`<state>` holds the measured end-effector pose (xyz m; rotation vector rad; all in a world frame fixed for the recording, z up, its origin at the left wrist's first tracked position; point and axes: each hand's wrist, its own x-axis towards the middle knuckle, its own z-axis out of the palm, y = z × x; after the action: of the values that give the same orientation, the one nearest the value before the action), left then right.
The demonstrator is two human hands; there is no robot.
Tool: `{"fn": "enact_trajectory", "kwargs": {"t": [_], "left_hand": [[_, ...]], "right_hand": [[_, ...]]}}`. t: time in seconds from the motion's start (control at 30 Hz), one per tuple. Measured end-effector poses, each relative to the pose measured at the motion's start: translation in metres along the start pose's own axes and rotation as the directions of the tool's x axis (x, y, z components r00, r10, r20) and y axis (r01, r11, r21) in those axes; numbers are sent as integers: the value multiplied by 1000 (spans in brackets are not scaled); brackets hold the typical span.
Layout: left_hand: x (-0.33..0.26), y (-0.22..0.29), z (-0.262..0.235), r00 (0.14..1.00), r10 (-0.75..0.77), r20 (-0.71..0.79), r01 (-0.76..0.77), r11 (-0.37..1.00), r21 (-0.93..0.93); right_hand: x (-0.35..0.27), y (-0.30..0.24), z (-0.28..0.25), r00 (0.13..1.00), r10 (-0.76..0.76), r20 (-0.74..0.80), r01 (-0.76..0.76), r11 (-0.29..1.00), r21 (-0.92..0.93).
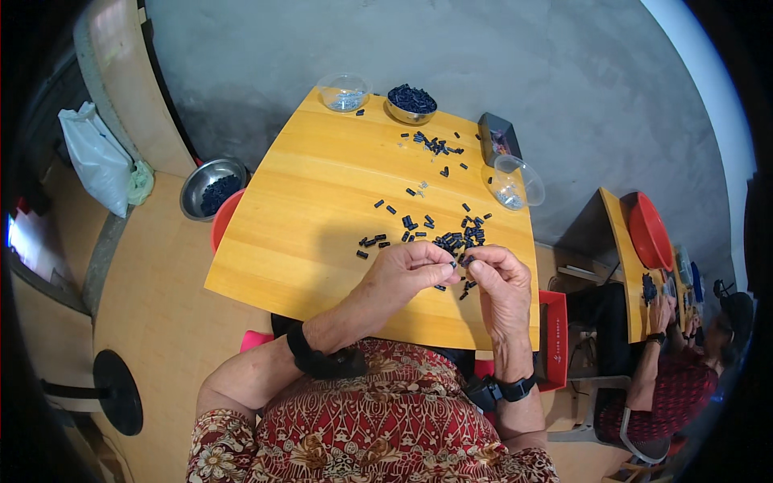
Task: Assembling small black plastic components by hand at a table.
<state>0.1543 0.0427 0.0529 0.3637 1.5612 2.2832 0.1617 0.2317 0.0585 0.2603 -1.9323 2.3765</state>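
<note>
My left hand (pixel 400 276) and my right hand (pixel 503 291) meet fingertip to fingertip above the near right part of the wooden table (pixel 322 193). Thumb and forefinger of the right hand pinch a small black piece (pixel 469 261). The left fingers are pressed together on something tiny, which I cannot make out. Just beyond the hands lies a heap of short black cylindrical pieces (pixel 463 236), partly covered by the fingers. Several loose ones are scattered to its left, and a smaller cluster (pixel 435 145) lies farther back.
Along the far edge stand a clear tub (pixel 345 80), a metal bowl of black pieces (pixel 411 117) and a dark tray (pixel 491 153). Another clear tub (pixel 531 189) is at right. A steel bowl (pixel 193 193) sits left of the table. At far right another person (pixel 672 394) works.
</note>
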Motion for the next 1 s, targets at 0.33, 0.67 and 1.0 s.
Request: {"fn": "enact_trajectory", "kwargs": {"t": [0.33,0.67,1.0], "left_hand": [[0,-1,5,999,46,20,-46,998,36],[-1,1,5,998,52,18,-53,996,65],[-1,2,6,999,42,14,-43,992,120]], "right_hand": [[-2,-6,2,994,-85,66,87,996,-25],[-3,-11,5,987,-134,90,144,984,-105],[-3,-11,5,982,-164,90,177,969,-171]]}}
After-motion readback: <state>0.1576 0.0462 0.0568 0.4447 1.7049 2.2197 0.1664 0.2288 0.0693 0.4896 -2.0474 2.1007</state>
